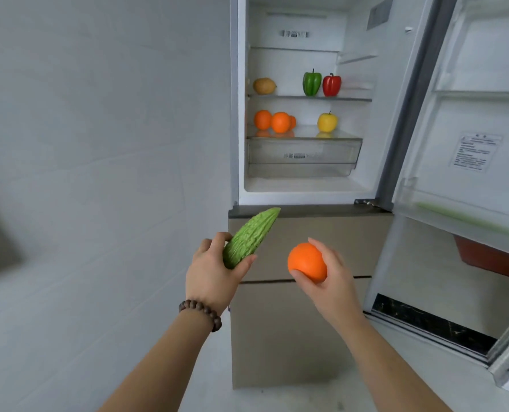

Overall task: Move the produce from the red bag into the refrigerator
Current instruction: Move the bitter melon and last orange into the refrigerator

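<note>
My left hand [211,275] grips a bumpy green bitter gourd [248,237], its tip pointing up and right. An orange [306,262] rests in my right hand [330,278]. Both hands hover in front of the beige lower drawers, below the open refrigerator [304,191]. Inside, the upper glass shelf [292,97] carries a brown-yellow fruit [264,85], a green pepper [312,82] and a red pepper [331,84]. On the shelf beneath lie three oranges [280,122] and a yellow apple [327,121]. The red bag is not clearly in view.
The refrigerator door [470,144] swings open to the right, its clear door bins reaching toward me. A clear crisper drawer [304,156] sits under the lower shelf. A white wall fills the left side. Something red-brown [491,257] shows behind the door.
</note>
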Available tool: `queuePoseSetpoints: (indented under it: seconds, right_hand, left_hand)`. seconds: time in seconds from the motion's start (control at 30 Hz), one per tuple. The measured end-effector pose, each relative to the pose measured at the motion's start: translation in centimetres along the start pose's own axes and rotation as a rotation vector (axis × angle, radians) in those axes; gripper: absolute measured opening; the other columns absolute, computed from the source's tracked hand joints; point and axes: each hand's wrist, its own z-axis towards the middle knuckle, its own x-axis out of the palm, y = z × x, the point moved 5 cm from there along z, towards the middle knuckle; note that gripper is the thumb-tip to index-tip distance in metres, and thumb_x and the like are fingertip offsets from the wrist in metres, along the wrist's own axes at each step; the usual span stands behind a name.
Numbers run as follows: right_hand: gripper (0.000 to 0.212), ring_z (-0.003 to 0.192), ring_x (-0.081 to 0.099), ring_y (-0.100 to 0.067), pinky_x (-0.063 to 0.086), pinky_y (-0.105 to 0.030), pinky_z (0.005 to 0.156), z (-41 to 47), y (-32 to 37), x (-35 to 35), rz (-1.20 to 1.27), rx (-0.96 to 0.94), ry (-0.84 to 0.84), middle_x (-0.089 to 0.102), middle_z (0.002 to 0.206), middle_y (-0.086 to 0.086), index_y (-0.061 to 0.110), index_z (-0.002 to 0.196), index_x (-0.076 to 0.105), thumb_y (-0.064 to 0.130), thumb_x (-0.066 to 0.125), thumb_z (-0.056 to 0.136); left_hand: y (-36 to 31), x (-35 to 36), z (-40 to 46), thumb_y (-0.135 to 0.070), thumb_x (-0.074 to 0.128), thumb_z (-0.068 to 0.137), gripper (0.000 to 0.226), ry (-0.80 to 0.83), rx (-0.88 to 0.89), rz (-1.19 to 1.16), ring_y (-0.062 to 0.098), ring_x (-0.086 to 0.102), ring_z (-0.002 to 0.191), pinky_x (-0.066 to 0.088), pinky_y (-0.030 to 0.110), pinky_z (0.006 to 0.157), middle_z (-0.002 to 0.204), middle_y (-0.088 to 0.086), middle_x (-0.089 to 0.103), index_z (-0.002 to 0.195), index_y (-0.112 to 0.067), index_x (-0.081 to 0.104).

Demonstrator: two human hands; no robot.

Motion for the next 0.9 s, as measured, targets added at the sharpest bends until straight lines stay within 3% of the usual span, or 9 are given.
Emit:
queuePoseSetpoints:
  seconds: [0.2, 0.37, 0.57, 0.67, 0.7, 0.8, 0.9]
  right_hand:
    - [0.057, 0.107, 0.048, -0.006, 0.039, -0.009, 0.082, 6.7, -1.4, 3.4, -0.015, -0.021, -0.014, 0.044, 0.124, 0.011, 0.041, 0.126, 0.048, 0.03, 0.074, 0.076]
    - [0.053, 0.114, 0.044, -0.004, 0.045, -0.023, 0.091, 12.3, -3.1, 3.7, -0.014, -0.03, -0.054, 0.042, 0.129, 0.009, 0.04, 0.122, 0.052, 0.031, 0.075, 0.075]
    - [0.079, 0.123, 0.034, -0.006, 0.04, -0.012, 0.088, 21.1, -6.0, 3.1, 0.011, -0.06, -0.038, 0.02, 0.148, 0.007, 0.038, 0.129, 0.041, 0.019, 0.083, 0.065]
    - [0.082, 0.12, 0.04, -0.013, 0.044, -0.011, 0.082, 26.8, -7.5, 2.8, 0.036, -0.086, -0.051, 0.026, 0.146, 0.0, 0.029, 0.132, 0.04, 0.01, 0.082, 0.065]
    - [0.08, 0.116, 0.043, -0.013, 0.044, -0.013, 0.082, 28.9, -7.9, 2.6, 0.041, -0.091, -0.071, 0.033, 0.142, -0.002, 0.026, 0.133, 0.041, 0.012, 0.082, 0.065]
    - [0.08, 0.111, 0.051, -0.015, 0.047, -0.034, 0.091, 35.2, -8.6, 2.2, 0.097, -0.098, -0.104, 0.047, 0.132, 0.001, 0.025, 0.131, 0.042, 0.028, 0.084, 0.062]
    - [0.079, 0.107, 0.056, -0.02, 0.049, -0.042, 0.09, 41.1, -8.4, 3.1, 0.174, -0.134, -0.048, 0.053, 0.123, 0.005, 0.03, 0.127, 0.042, 0.036, 0.084, 0.06]
  left_hand:
    - [1.8, 2.0, 9.3, -0.054, 0.068, 0.073, 0.047, -0.021, 0.029, -0.051, 0.016, 0.054, 0.076, 0.042, 0.026, 0.057, 0.092, -0.007, 0.049, 0.108, -0.027, 0.051]
    - [2.4, 4.9, 14.5, -0.054, 0.068, 0.073, 0.044, -0.023, 0.035, -0.085, 0.018, 0.055, 0.079, 0.05, 0.032, 0.06, 0.09, -0.007, 0.049, 0.105, -0.029, 0.05]
    - [2.0, 9.5, 19.5, -0.053, 0.068, 0.074, 0.047, -0.029, 0.025, -0.059, 0.014, 0.054, 0.078, 0.046, 0.026, 0.06, 0.092, -0.007, 0.05, 0.109, -0.027, 0.05]
    - [1.5, 11.5, 22.2, -0.053, 0.068, 0.074, 0.048, -0.064, 0.02, -0.014, 0.014, 0.055, 0.075, 0.048, 0.028, 0.06, 0.095, -0.006, 0.05, 0.11, -0.027, 0.05]
    - [1.2, 12.0, 23.0, -0.052, 0.068, 0.073, 0.048, -0.087, 0.019, -0.001, 0.014, 0.055, 0.074, 0.049, 0.028, 0.06, 0.095, -0.006, 0.05, 0.11, -0.027, 0.051]
    - [0.2, 13.4, 25.1, -0.052, 0.068, 0.073, 0.047, -0.155, 0.004, 0.039, 0.012, 0.054, 0.073, 0.045, 0.024, 0.059, 0.094, -0.007, 0.049, 0.11, -0.027, 0.051]
    - [-0.5, 14.2, 26.6, -0.053, 0.067, 0.072, 0.049, -0.208, -0.013, 0.095, 0.007, 0.053, 0.07, 0.041, 0.02, 0.058, 0.093, -0.008, 0.049, 0.11, -0.026, 0.052]
